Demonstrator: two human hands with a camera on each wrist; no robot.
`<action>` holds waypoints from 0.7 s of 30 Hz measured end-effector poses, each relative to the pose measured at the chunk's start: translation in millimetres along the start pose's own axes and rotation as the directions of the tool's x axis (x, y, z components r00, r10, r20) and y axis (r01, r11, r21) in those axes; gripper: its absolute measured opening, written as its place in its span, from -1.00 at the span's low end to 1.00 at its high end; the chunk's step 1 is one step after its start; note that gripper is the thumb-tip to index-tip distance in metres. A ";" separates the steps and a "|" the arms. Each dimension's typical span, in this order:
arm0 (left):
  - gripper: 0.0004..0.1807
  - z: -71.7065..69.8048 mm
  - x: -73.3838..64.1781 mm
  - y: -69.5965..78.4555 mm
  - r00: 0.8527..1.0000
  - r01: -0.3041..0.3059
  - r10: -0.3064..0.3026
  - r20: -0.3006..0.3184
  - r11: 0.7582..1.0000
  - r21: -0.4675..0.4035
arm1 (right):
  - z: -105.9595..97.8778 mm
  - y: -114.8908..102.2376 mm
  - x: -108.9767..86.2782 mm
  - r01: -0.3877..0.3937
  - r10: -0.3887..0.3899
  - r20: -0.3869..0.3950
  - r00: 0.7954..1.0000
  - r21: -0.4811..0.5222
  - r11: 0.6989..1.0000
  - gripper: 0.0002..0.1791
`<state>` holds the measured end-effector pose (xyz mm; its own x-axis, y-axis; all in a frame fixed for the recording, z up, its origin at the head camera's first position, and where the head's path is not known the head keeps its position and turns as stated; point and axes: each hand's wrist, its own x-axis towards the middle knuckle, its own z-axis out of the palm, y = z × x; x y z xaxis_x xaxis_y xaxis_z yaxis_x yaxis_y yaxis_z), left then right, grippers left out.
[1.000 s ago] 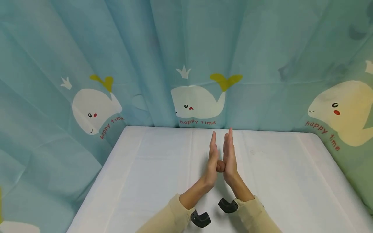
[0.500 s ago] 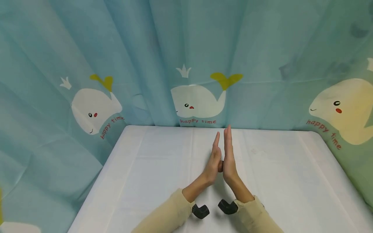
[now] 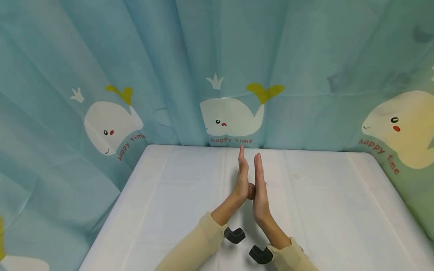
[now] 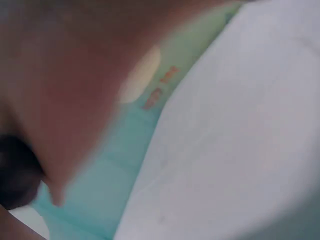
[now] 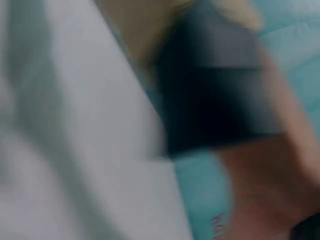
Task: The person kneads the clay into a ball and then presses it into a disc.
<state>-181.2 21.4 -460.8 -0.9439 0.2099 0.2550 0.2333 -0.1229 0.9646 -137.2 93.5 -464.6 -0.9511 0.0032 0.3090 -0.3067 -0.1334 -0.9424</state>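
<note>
A small brown lump [image 3: 251, 191] is held between the left hand [image 3: 242, 181], at its 9 o'clock, and the right hand [image 3: 260, 191], at its 3 o'clock, over the white table [image 3: 190, 180]. Both hands are held flat, with fingers pointed to 12 o'clock. Some rounding seems to be done. The lump is not yet put down; how much rounding is left cannot be told.

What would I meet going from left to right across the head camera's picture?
Cut-off white print, white whale print, left hand, small brown lump, right hand, cream-yellow whale print.
</note>
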 end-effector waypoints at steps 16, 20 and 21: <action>-0.35 3.8 -8.1 23.0 0.998 0.025 -0.018 0.058 0.992 -0.124 | -12.9 17.3 14.9 -0.023 0.024 0.012 1.000 -0.016 1.000 -0.40; -0.33 0.2 0.1 6.9 0.998 0.055 -0.055 0.011 0.998 -0.015 | 1.2 -0.6 3.3 0.056 -0.055 0.025 0.998 -0.030 0.998 -0.40; -0.33 0.1 0.1 2.6 0.998 0.070 -0.070 0.010 0.997 -0.014 | 2.0 -4.6 4.2 0.065 -0.064 0.019 0.998 -0.038 0.997 -0.40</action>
<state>-180.7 21.2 -458.3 -0.9555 0.2274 0.1878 0.1637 -0.1211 0.9791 -139.8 92.1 -458.6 -0.9285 -0.0067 0.3714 -0.3691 -0.0951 -0.9245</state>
